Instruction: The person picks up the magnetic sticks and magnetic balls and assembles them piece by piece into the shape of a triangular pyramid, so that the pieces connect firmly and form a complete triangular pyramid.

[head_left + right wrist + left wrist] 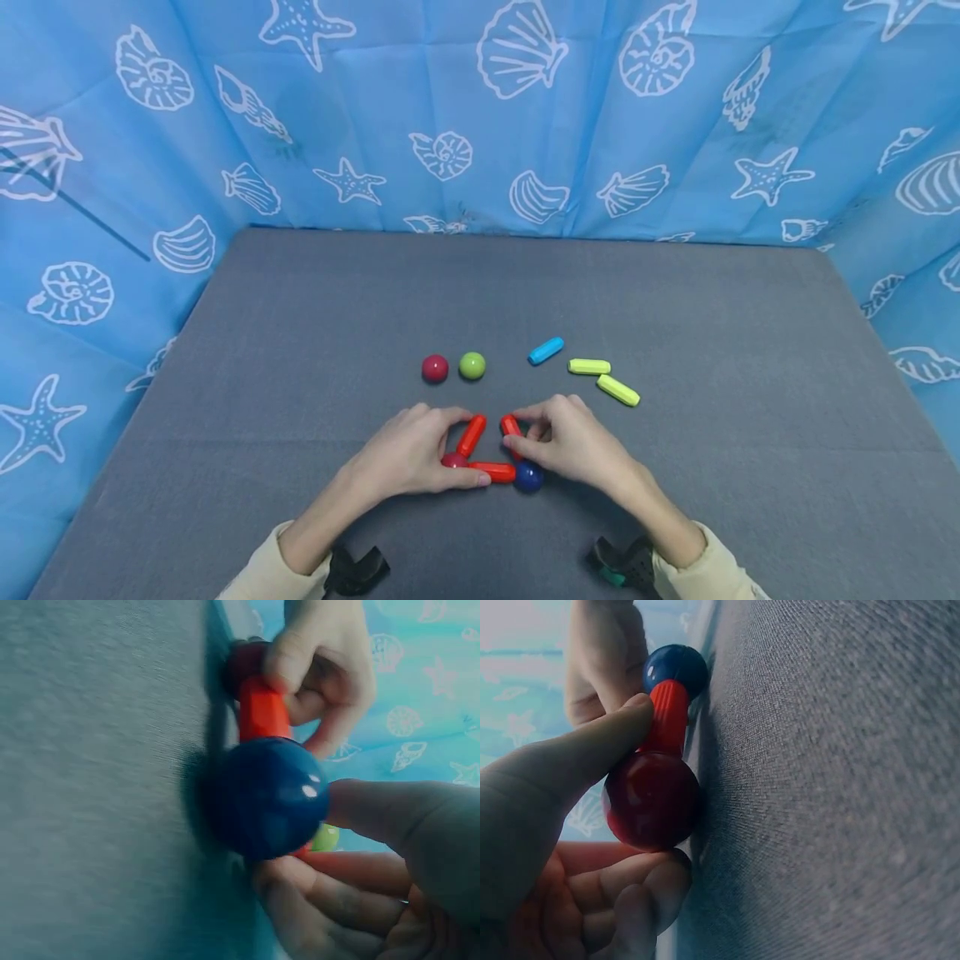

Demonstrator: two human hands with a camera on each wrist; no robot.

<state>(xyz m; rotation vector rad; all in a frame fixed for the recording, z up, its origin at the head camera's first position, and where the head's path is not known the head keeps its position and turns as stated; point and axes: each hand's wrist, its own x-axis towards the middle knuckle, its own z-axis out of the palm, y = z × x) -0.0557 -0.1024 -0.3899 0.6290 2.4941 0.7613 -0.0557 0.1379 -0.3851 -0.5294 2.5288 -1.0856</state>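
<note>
Three red toy building rods and two balls form an open-topped shape near the front of the table. The bottom rod [501, 472] links a dark red ball [652, 801] to a dark blue ball [268, 796]. A left rod [472, 436] slants up from the red ball, while a right rod [511, 426] leans up from the blue one. My left hand [412, 454] holds the left corner, thumb on the bottom rod and a fingertip at the left rod's upper end. With thumb and fingers, my right hand [573, 442] pinches the right rod.
Behind the hands sit a crimson ball [435, 368] and a green ball [472, 366]. Farther right lie a blue rod [546, 351] and two yellow-green rods [589, 367]. A blue shell-print curtain [390, 100] borders the grey table [337, 317].
</note>
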